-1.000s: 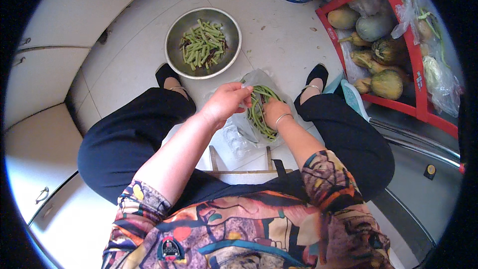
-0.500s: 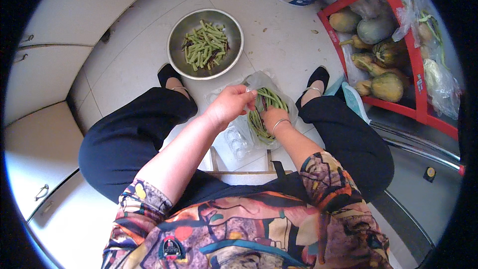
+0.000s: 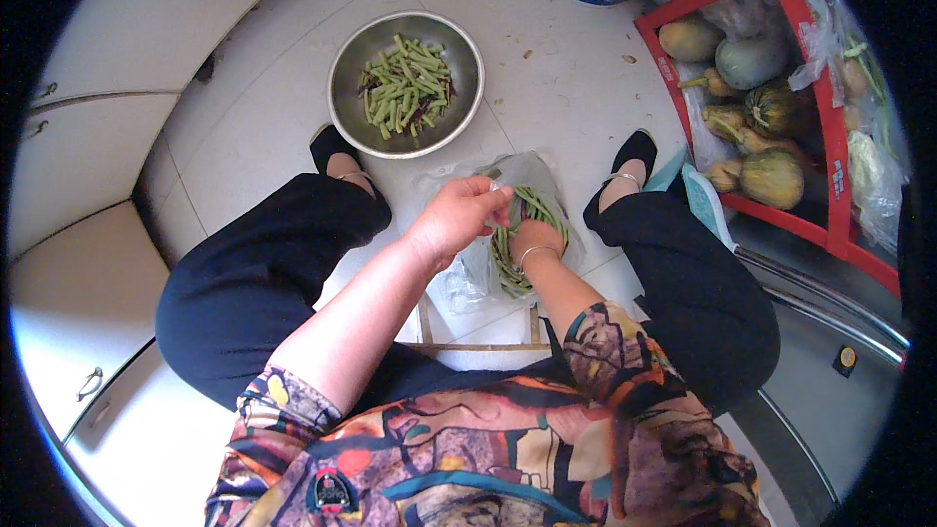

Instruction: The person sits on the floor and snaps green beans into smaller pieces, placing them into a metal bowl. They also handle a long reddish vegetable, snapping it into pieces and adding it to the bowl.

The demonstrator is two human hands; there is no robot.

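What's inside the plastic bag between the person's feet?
Long green beans, with the right hand in among them. Its fingertips are hidden, and so is whatever lies beneath the beans.

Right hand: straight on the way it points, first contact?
The long green beans in the plastic bag, right at the right hand; then probably the bag's far side. Its fingers are hidden, so depth is unclear.

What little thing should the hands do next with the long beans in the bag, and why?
Perhaps the right hand should draw some long beans out of the plastic bag: it reaches in among them, while the left hand seems to pinch the bag's edge.
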